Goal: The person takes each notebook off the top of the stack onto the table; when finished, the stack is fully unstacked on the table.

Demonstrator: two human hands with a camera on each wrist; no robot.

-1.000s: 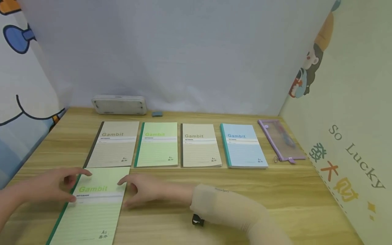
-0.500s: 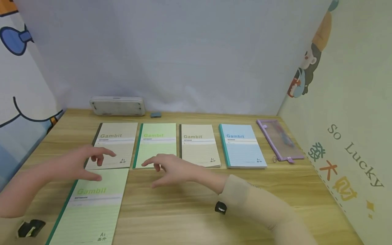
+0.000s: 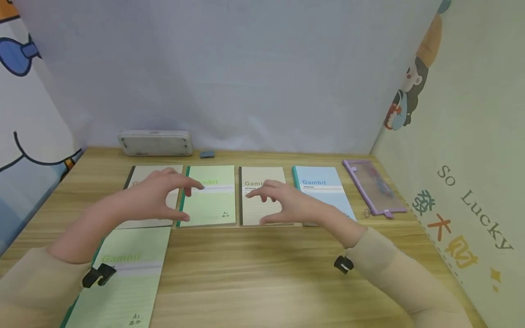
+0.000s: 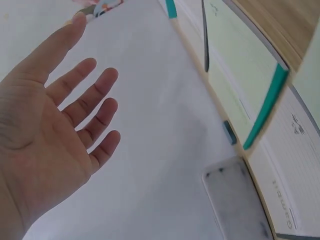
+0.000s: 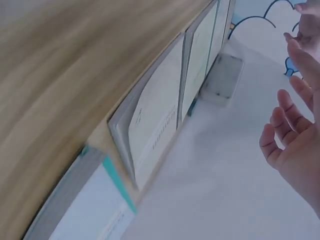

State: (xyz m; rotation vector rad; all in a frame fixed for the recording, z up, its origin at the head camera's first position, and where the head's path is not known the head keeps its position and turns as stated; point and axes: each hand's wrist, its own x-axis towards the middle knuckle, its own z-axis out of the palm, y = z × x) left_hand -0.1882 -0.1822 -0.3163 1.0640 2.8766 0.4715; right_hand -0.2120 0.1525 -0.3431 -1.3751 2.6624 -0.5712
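My left hand (image 3: 153,196) is held over the leftmost beige notebook (image 3: 141,173), fingertips in front of the back-row green notebook (image 3: 213,205). Its fingers are spread, and nothing is in the palm in the left wrist view. In front of the second beige notebook (image 3: 262,177) hangs my right hand (image 3: 293,202), thumb and fingers apart, holding nothing. A blue notebook (image 3: 320,175) is partly covered by that hand and wrist. Nearer me lies another green notebook (image 3: 131,282), partly hidden by my left sleeve.
A whitish case (image 3: 156,143) and a small grey-blue block (image 3: 207,154) are at the table's back edge. A purple-edged mesh zip pouch (image 3: 375,187) lies at the right. Cloth walls enclose the wooden table (image 3: 246,273) at the back and sides.
Both hands have left the near green notebook, which stays below the left beige one. They have risen and moved right, over the back row of notebooks.
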